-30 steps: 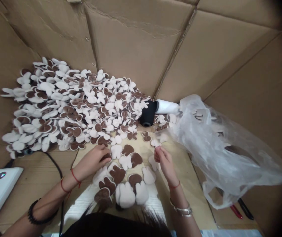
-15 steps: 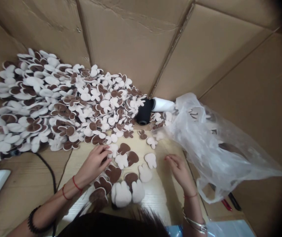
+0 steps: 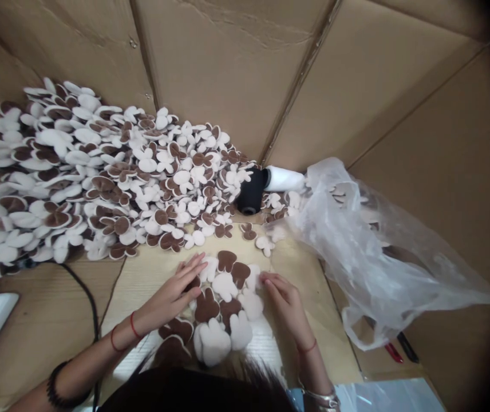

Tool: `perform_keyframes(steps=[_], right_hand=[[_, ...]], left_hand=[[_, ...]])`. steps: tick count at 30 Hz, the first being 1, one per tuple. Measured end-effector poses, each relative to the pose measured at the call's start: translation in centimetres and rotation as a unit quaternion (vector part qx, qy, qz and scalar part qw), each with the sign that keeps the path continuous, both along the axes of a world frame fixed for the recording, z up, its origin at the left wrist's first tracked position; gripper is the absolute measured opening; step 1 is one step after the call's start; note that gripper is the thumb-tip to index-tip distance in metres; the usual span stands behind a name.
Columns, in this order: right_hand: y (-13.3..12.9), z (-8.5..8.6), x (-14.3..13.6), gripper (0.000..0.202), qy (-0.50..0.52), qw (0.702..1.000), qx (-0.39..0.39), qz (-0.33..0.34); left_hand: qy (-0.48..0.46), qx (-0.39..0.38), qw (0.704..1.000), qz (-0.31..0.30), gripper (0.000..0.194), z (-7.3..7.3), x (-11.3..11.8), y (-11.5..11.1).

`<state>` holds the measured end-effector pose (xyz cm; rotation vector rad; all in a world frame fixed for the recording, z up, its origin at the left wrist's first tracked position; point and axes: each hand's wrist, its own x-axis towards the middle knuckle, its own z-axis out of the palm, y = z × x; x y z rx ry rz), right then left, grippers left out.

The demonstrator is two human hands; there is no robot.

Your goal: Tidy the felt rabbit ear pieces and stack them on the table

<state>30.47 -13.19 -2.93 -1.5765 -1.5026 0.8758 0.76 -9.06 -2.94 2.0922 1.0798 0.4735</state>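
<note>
Brown and cream bunny-head plush pieces lie in a cluster on the pale board before me. My left hand [image 3: 184, 284] is open, palm down, along the cluster's left side. Its fingertips touch a cream piece [image 3: 209, 268] and partly cover a brown one under them. On the right, my right hand [image 3: 283, 297] has its fingers loosely bent, their tips against the edge of a cream piece [image 3: 253, 277]. Between the hands are a cream piece [image 3: 225, 286], a brown bunny head [image 3: 207, 305] and several others. A stacked cream piece [image 3: 213, 341] lies nearest me.
A big heap of bunny pieces [image 3: 111, 177] fills the back left. A black thread cone [image 3: 250, 193] and a white cone [image 3: 285, 179] lie behind the board. On the right sits a clear plastic bag [image 3: 335, 229], near a red-handled tool [image 3: 393, 352]. Cardboard walls surround the space.
My right hand has moved left to the cream piece, which has shifted left. My left hand has moved slightly right and down, its fingers straighter. The loose pieces lie closer together.
</note>
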Motion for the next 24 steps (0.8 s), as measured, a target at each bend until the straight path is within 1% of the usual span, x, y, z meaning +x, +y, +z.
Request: perform_keyframes(steps=[2, 3, 5, 7, 8, 11, 13, 14, 15, 17, 19, 20, 22, 24], right_hand=[[0.8, 0.6, -0.3, 0.027, -0.020, 0.999, 0.006, 0.025], [1.3, 1.1, -0.3, 0.026, -0.042, 0.998, 0.021, 0.029], [2.6, 2.5, -0.6, 0.024, -0.088, 0.994, 0.063, 0.032], [4.0, 4.3, -1.1, 0.024, -0.100, 0.989, 0.093, 0.058], [4.6, 5.3, -1.5, 0.024, -0.089, 0.988, 0.099, 0.081], [6.2, 8.2, -3.0, 0.026, -0.010, 0.980, 0.099, 0.171], [6.9, 9.7, -4.0, 0.025, 0.037, 0.970, 0.095, 0.219], [7.1, 10.2, -4.5, 0.025, 0.051, 0.966, 0.094, 0.235], [7.3, 10.6, -4.8, 0.024, 0.058, 0.963, 0.091, 0.249], [7.4, 11.0, -5.3, 0.025, 0.063, 0.957, 0.077, 0.271], [7.5, 11.0, -5.6, 0.027, 0.072, 0.954, 0.056, 0.287], [7.6, 10.9, -5.6, 0.028, 0.080, 0.954, 0.049, 0.286], [7.7, 10.7, -5.5, 0.030, 0.099, 0.956, 0.045, 0.272], [8.0, 10.5, -5.3, 0.031, 0.115, 0.958, 0.039, 0.261]], left_hand=[[-0.009, 0.021, 0.999, 0.023, 0.043, 0.6, 0.2, 1.1], [-0.012, 0.036, 0.999, 0.030, 0.039, 0.9, 0.4, 1.7], [-0.024, 0.071, 0.997, 0.028, 0.033, 1.7, 1.1, 3.1], [-0.046, 0.101, 0.994, 0.020, 0.030, 3.0, 2.0, 4.2], [-0.065, 0.115, 0.991, 0.021, 0.030, 3.9, 2.6, 4.6], [-0.129, 0.141, 0.982, 0.012, 0.032, 6.5, 4.1, 5.4], [-0.164, 0.152, 0.975, -0.016, 0.042, 7.8, 4.8, 5.5], [-0.181, 0.157, 0.971, -0.025, 0.044, 8.2, 5.1, 5.5], [-0.198, 0.161, 0.967, -0.021, 0.041, 8.5, 5.3, 5.4], [-0.223, 0.167, 0.960, 0.013, 0.026, 8.7, 5.5, 5.3], [-0.213, 0.161, 0.963, 0.030, 0.012, 8.7, 5.3, 5.3], [-0.198, 0.152, 0.968, 0.024, 0.010, 8.8, 5.1, 5.4], [-0.164, 0.123, 0.979, -0.008, 0.012, 8.9, 4.6, 5.8], [-0.156, 0.091, 0.984, -0.015, 0.015, 9.0, 4.1, 6.3]])
